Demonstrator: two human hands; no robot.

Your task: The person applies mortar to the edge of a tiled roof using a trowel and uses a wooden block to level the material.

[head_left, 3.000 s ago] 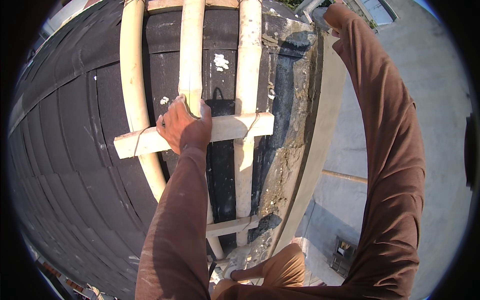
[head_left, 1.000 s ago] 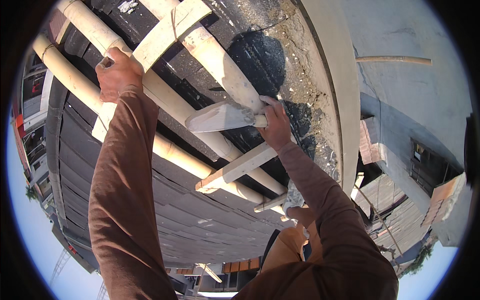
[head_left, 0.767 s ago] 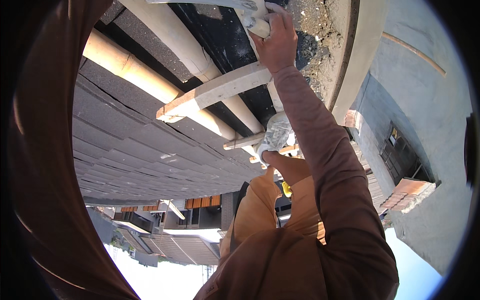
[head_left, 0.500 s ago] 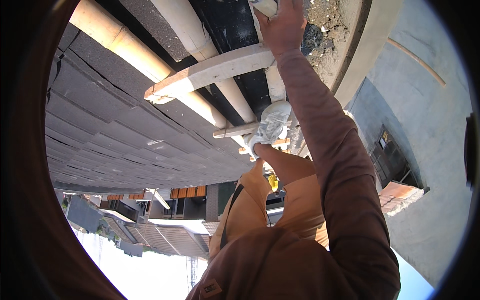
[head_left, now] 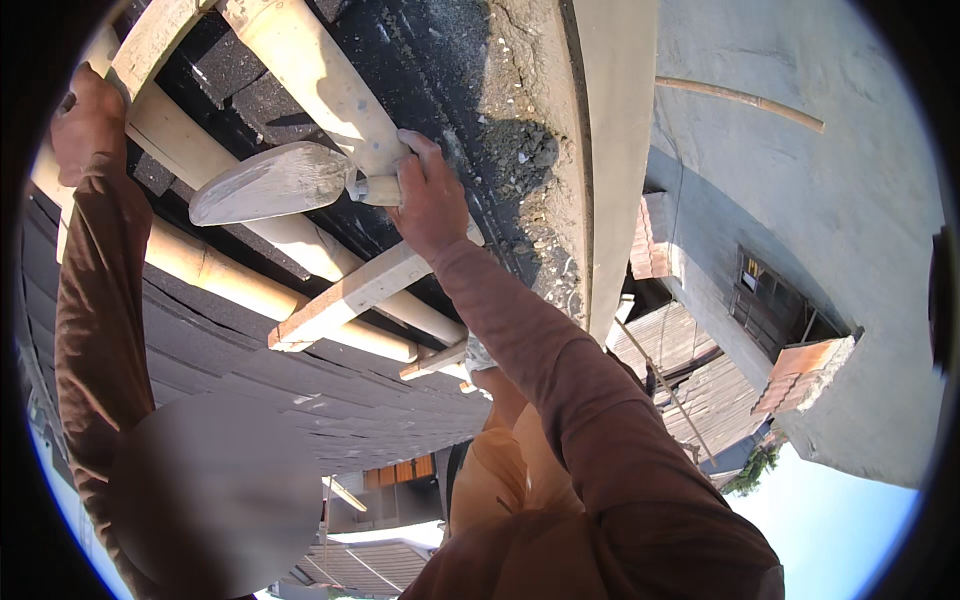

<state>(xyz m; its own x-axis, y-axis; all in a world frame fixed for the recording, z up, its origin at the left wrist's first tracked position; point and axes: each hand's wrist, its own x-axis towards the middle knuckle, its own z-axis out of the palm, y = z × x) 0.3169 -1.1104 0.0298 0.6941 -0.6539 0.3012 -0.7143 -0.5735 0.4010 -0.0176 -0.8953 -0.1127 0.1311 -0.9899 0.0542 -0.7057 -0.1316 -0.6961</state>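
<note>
My right hand [head_left: 432, 195] is closed round the light handle of a trowel [head_left: 275, 183]. Its broad, pale-smeared blade points left, across the bamboo poles, and the fingertips rest by the end of a thick bamboo pole [head_left: 320, 75]. Far to the left, my left hand [head_left: 88, 125] is wrapped round a curved wooden crosspiece [head_left: 160, 45] fixed over the poles; part of its grip is hidden. A second wooden crosspiece [head_left: 345, 297] passes beneath my right wrist. My foot in a whitish shoe [head_left: 478, 352] shows partly behind my right forearm.
Dark roof tiles [head_left: 230, 350] slope away on the left. Wet grey mortar [head_left: 525, 150] lies along a rough ledge beside a concrete edge [head_left: 615, 150]. A grey wall [head_left: 790, 190] with a thin bamboo stick [head_left: 740, 102] rises on the right. Lower roofs [head_left: 690, 350] lie beyond.
The view has shifted along the bamboo poles. My left hand has come into sight on a crosspiece. My right hand appears lower and farther left, with the trowel now plainly visible.
</note>
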